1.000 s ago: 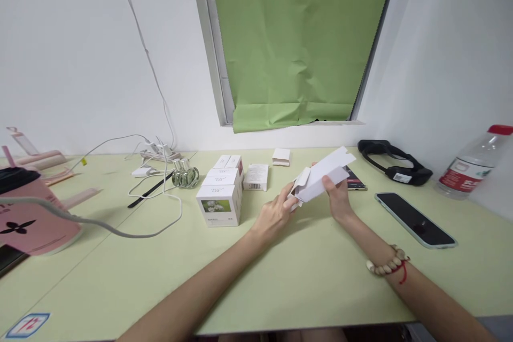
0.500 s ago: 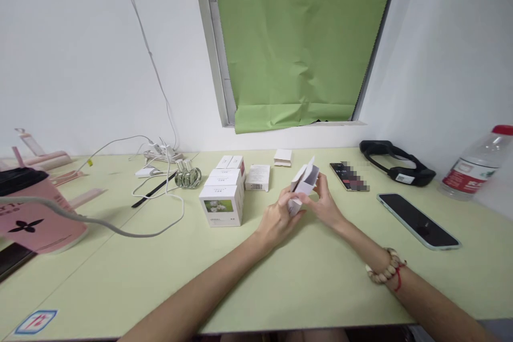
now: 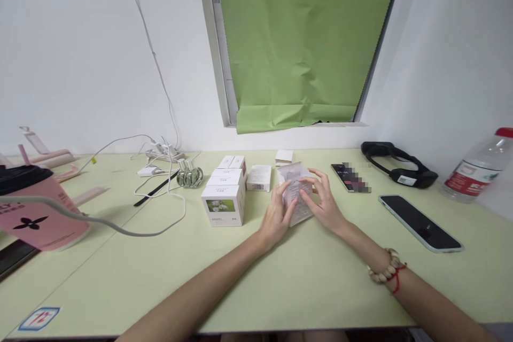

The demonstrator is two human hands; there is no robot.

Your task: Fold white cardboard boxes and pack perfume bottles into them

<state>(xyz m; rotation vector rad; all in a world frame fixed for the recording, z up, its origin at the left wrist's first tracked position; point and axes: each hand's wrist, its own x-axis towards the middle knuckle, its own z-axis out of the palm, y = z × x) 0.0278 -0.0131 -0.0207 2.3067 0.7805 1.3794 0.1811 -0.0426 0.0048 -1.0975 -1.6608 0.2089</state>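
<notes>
Both hands are on a pale, flattened-looking carton (image 3: 298,208) with fine print on its face, lying or tilted low over the desk. My left hand (image 3: 276,214) grips its left side, thumb and forefinger on the printed face. My right hand (image 3: 324,202) holds the right side with bent fingers over the upper edge and face. To the left, a row of white boxes (image 3: 223,206) stands, the front one bearing a flower picture. Beside them lies a small white box (image 3: 259,177) with a barcode, and farther back another small white box (image 3: 284,157).
Glass bottles (image 3: 189,175), cables with a power strip (image 3: 162,154) and a pink cup (image 3: 44,214) are on the left. On the right are a phone showing digits (image 3: 348,179), a second phone (image 3: 419,223), a black headset (image 3: 398,165) and a water bottle (image 3: 473,171).
The carton was upright and folded open between my hands; now its broad printed face shows, flatter. My fingers have shifted from pinching its edges to spreading over its face.
</notes>
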